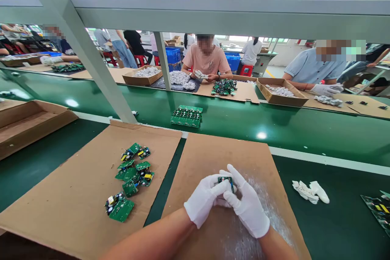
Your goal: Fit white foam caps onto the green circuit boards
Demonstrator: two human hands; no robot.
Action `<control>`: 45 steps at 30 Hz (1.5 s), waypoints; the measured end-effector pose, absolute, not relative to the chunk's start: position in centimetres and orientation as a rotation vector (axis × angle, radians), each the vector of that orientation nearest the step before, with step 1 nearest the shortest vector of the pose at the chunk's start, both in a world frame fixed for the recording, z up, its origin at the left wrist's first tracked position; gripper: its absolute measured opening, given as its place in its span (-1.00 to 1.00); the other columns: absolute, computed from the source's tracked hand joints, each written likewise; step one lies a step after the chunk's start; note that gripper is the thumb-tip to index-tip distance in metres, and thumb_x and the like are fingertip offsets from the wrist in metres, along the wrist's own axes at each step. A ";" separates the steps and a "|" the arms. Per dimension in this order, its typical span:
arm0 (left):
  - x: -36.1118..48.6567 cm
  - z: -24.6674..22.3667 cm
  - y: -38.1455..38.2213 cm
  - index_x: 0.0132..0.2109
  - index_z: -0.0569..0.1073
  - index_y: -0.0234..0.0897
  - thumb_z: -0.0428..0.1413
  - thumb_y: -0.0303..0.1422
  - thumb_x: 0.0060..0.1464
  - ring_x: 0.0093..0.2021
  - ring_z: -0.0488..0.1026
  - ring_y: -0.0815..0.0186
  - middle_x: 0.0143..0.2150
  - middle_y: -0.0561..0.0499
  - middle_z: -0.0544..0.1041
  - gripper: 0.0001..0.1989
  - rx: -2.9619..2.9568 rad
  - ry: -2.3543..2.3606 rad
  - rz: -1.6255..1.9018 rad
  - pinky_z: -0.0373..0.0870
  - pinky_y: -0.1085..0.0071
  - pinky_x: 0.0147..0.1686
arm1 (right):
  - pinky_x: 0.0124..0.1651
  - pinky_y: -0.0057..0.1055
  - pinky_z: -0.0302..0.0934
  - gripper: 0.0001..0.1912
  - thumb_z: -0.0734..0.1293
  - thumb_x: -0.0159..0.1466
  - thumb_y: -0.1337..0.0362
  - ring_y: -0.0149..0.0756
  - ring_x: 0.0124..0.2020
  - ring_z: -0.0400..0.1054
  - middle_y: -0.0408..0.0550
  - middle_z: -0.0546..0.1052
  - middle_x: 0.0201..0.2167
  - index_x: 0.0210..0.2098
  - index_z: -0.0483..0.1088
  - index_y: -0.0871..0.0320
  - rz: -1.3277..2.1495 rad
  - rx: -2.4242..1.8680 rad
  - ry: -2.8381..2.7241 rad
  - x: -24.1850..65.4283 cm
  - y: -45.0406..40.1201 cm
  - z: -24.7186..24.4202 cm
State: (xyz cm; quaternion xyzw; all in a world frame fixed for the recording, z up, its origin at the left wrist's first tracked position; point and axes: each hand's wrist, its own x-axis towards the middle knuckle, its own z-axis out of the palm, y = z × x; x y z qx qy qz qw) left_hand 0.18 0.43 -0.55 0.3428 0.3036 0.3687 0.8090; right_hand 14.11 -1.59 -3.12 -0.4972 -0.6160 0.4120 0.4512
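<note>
Both of my hands wear white gloves and meet over the right cardboard sheet [210, 150]. Between them is a small dark circuit board [226, 179] with a green edge. My left hand [205, 197] grips it from the left, its thumb lying across the front. On the other side, my right hand [248, 203] has its fingers closed around the board's right side, with the forefinger pointing up. The fingers partly hide the board. On the left cardboard sheet [76, 174] lie several green circuit boards [130, 174] in a loose pile.
Crumpled white gloves [309, 191] lie at the right, with more boards [378, 209] at the right edge. A green conveyor belt [243, 122] carries a board panel [186, 116]. A metal post [88, 48] slants at the left, near a cardboard tray [33, 122]. People sit across the belt.
</note>
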 end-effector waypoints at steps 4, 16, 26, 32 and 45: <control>0.2 -1.0 0.5 -0.29 0.41 -0.36 0.09 -0.18 -0.01 -0.44 0.36 0.38 -0.44 -0.01 0.37 -0.71 0.736 0.625 0.787 0.38 0.37 -0.35 | 0.05 -0.28 0.26 -0.46 0.24 0.22 0.14 -0.21 0.02 0.31 0.03 0.40 0.05 0.16 0.13 0.11 1.058 -1.284 -1.526 14.3 -1.6 -3.1; 0.2 -1.1 0.3 -0.13 0.39 -0.35 0.03 -0.13 0.04 -0.47 0.40 0.41 -0.44 -0.02 0.42 -0.62 0.793 0.661 0.756 0.39 0.43 -0.42 | -0.05 -0.21 0.32 -0.76 0.30 0.18 0.28 -0.15 0.00 0.30 -0.01 0.42 -0.01 -0.15 0.46 -0.02 -0.058 -1.201 -1.938 15.0 -1.3 -3.0; 0.1 0.2 0.5 -0.39 0.39 -0.38 0.14 -0.22 -0.06 -0.55 0.34 0.45 -0.49 0.01 0.41 -0.74 0.994 0.714 0.747 0.29 0.56 -0.61 | -0.22 -0.31 0.34 -0.46 0.17 0.24 0.04 -0.24 -0.32 0.41 0.00 0.49 -0.13 0.17 0.15 0.08 0.780 -1.174 -1.777 15.1 -1.8 -2.7; 0.2 -0.2 0.6 -0.25 0.40 -0.33 0.10 -0.14 -0.03 -0.39 0.45 0.35 -0.36 -0.03 0.44 -0.68 0.630 0.545 0.626 0.38 0.46 -0.42 | -0.14 -0.31 0.32 -0.48 0.12 0.26 0.00 -0.23 -0.25 0.41 -0.02 0.51 -0.16 0.12 0.23 0.10 1.064 -1.208 -1.527 15.2 -1.3 -3.1; -0.2 -1.2 0.2 -0.09 0.34 -0.30 0.02 -0.30 0.10 -0.39 0.44 0.41 -0.27 -0.04 0.38 -0.76 0.508 0.422 0.619 0.31 0.55 -0.45 | 0.03 -0.23 0.26 -0.55 0.16 0.25 0.04 -0.18 -0.04 0.35 0.00 0.47 -0.03 0.05 0.31 0.10 1.105 -1.239 -1.432 15.1 -1.5 -1.7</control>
